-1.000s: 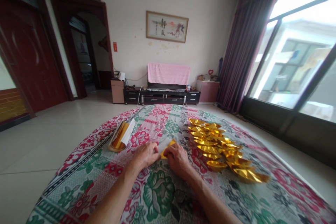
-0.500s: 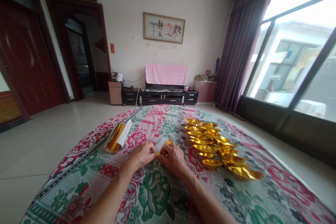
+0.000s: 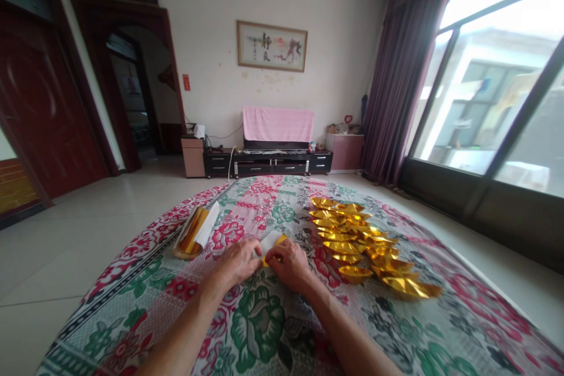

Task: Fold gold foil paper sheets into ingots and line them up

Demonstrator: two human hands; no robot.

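Between my hands, at the middle of the table, is a sheet of gold foil paper, its white back facing up and gold showing along its edges. My left hand pinches its left side, fingers curled. On the right side my right hand grips the same sheet, with the fingers bent over a gold edge. Both hands hide part of the paper. To the right stand several folded gold paper ingots in rough rows. A stack of gold and white paper sheets lies to the left, curled up.
A floral tablecloth in red, green and grey covers the round table. Beyond it a black TV cabinet stands by the wall, with a pink cloth over the screen. Large windows are on the right.
The view has shifted slightly. Both hands keep hold of the paper at nearly the same place, and a bit more gold shows below its white side.
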